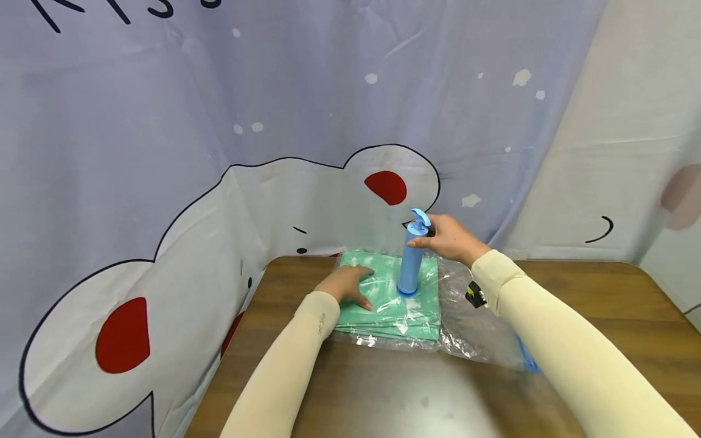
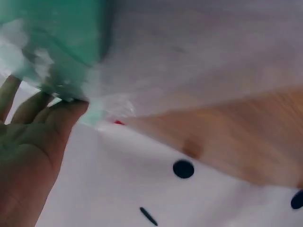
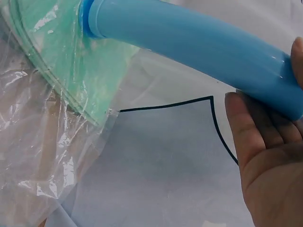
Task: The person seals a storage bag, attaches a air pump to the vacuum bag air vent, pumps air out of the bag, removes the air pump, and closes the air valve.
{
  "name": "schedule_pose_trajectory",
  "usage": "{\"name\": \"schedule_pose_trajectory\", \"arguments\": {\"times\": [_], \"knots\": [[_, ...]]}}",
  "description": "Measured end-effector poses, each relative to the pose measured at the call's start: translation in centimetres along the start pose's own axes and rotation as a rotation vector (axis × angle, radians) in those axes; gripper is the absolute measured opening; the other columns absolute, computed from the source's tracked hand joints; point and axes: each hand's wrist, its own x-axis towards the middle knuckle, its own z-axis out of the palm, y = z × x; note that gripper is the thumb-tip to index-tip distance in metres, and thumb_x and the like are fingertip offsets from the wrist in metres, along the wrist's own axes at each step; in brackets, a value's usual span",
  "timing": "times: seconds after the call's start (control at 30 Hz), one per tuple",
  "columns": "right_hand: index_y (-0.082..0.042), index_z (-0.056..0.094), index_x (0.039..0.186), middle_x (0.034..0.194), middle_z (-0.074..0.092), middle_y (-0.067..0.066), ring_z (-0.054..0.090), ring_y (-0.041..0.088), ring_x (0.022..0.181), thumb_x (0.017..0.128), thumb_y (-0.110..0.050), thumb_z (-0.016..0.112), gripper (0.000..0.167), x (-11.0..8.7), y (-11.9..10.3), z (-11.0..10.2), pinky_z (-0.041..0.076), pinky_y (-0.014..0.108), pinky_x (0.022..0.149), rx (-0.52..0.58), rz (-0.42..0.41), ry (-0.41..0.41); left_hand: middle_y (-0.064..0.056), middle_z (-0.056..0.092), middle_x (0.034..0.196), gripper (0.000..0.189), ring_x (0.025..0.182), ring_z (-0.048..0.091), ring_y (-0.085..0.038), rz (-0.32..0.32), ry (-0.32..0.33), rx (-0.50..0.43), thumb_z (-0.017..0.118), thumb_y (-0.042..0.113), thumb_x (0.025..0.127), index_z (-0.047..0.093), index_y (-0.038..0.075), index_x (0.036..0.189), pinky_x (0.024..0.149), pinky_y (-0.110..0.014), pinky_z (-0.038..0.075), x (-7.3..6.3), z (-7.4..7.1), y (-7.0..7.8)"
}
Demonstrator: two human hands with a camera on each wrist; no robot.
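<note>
A clear plastic vacuum bag (image 1: 465,319) lies on the table with folded green cloth (image 1: 378,316) inside. On top of it a blue hand pump (image 1: 411,264) stands nearly upright, its base against the bag and its handle at the top. My right hand (image 1: 450,238) grips the pump's barrel near the top; in the right wrist view the fingers (image 3: 246,125) curl around it. The left hand (image 1: 347,286) rests on the left part of the bag, fingers spread. Its fingers (image 2: 66,111) touch the plastic in the left wrist view.
The wooden table (image 1: 591,292) extends to both sides and in front of the bag. Behind it hangs a printed curtain (image 1: 306,103) with cartoon shapes. A blue strip (image 1: 527,354) marks the bag's right end, partly behind the right sleeve (image 1: 553,328).
</note>
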Motion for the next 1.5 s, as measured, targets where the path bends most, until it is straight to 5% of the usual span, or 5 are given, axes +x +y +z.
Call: {"name": "schedule_pose_trajectory", "arguments": {"times": [0.57, 0.7, 0.87, 1.03, 1.5], "knots": [[0.0, 0.069, 0.129, 0.102, 0.073, 0.014, 0.065, 0.028, 0.09, 0.107, -0.041, 0.081, 0.048, -1.1, -1.0, 1.2, 0.053, 0.04, 0.08, -0.135, 0.084, 0.108, -0.014, 0.049, 0.179, 0.103, 0.17, 0.043, -0.04, -0.042, 0.007, -0.004, 0.098, 0.052, 0.086, 0.052, 0.019, 0.172, 0.138, -0.06, 0.04, -0.5, 0.6, 1.4], [0.002, 0.069, 0.13, 0.104, 0.076, 0.016, 0.067, 0.027, 0.088, 0.108, -0.04, 0.081, 0.049, -1.3, -0.7, 1.0, 0.054, 0.037, 0.078, -0.145, 0.082, 0.082, -0.012, 0.047, 0.181, 0.107, 0.171, 0.042, -0.039, 0.005, 0.055, -0.248, 0.088, 0.063, 0.095, 0.04, 0.014, 0.177, 0.136, -0.063, 0.042, 0.2, 0.0, 4.3], [0.001, 0.071, 0.124, 0.111, 0.079, 0.022, 0.075, 0.034, 0.098, 0.108, -0.036, 0.082, 0.042, -1.6, -0.4, 0.6, 0.06, 0.045, 0.085, -0.116, 0.045, 0.067, -0.012, 0.063, 0.168, 0.097, 0.153, 0.064, -0.037, 0.139, 0.305, -0.59, 0.092, 0.055, 0.094, 0.047, 0.015, 0.171, 0.12, -0.057, 0.059, 2.4, 0.9, 9.4], [0.002, 0.072, 0.126, 0.123, 0.081, 0.024, 0.075, 0.034, 0.106, 0.106, -0.035, 0.083, 0.043, -1.7, -0.5, 0.4, 0.061, 0.048, 0.092, -0.095, 0.029, 0.065, -0.006, 0.081, 0.139, 0.067, 0.126, 0.08, -0.03, 0.08, 0.482, -0.519, 0.099, 0.036, 0.091, 0.068, 0.018, 0.148, 0.104, -0.048, 0.068, 3.7, 2.6, 11.3], [0.004, 0.072, 0.131, 0.116, 0.082, 0.022, 0.073, 0.029, 0.096, 0.107, -0.033, 0.083, 0.045, -1.2, -1.0, 0.5, 0.06, 0.042, 0.085, -0.122, 0.022, 0.035, -0.009, 0.077, 0.148, 0.086, 0.132, 0.077, -0.032, 0.006, 0.421, -0.513, 0.103, 0.034, 0.087, 0.061, 0.022, 0.161, 0.109, -0.051, 0.065, 3.9, 3.7, 10.6]]}}
